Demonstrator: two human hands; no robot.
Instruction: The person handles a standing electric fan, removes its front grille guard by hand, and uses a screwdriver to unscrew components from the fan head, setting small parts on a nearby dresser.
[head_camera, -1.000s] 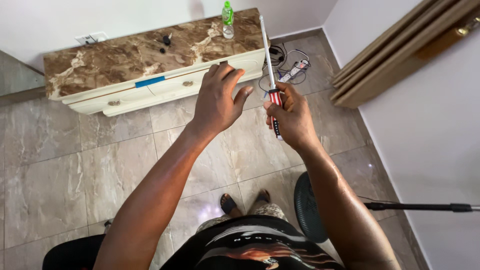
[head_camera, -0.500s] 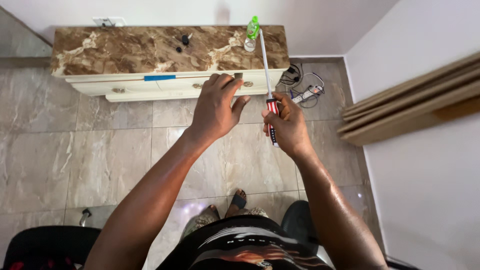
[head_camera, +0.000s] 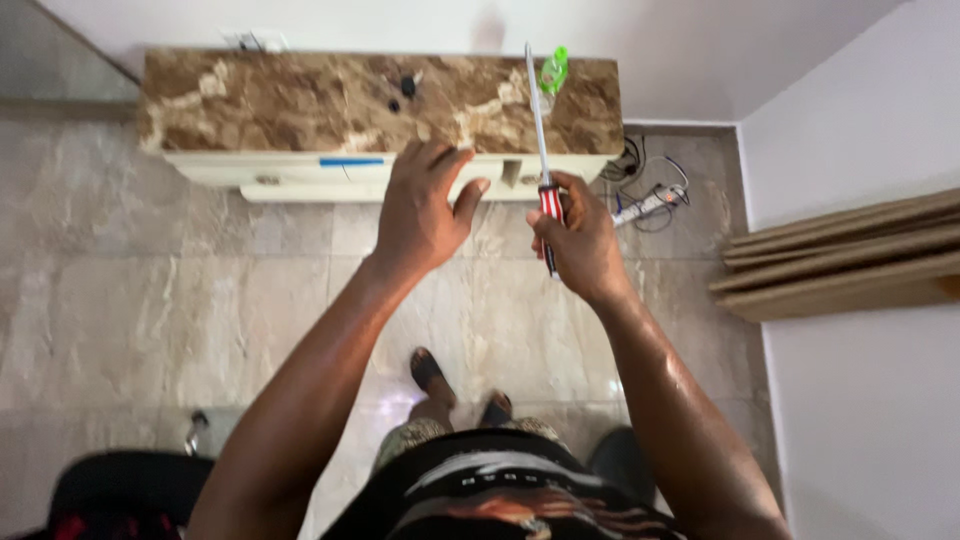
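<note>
Change since the earlier frame: the view has drawn back, so the cabinet sits farther up the picture; both hands stay raised in front of it, the left fingers now spread a little more.

Long screwdriver with red-and-white striped handle and slim steel shaft (head_camera: 541, 150): held in the right hand (head_camera: 578, 245), fingers wrapped firmly round the handle. Long axis runs near to far, almost upright in the view, leaning slightly left at the far end. Tip points away from the person, ending over the far edge of the cabinet top; the dark butt end of the handle sticks out below the fist.

Left hand (head_camera: 425, 215): open, fingers wide, holding nothing, just left of the screwdriver, in front of the drawer line.

Low cream cabinet with brown marbled top (head_camera: 300, 95): against the far wall.

Small green-topped clear bottle (head_camera: 552, 75): on the cabinet top, just right of the shaft.

White power strip with cables (head_camera: 650, 203): on the tiled floor, right of the cabinet.

Stacked wooden boards (head_camera: 840, 255): at the right wall.
</note>
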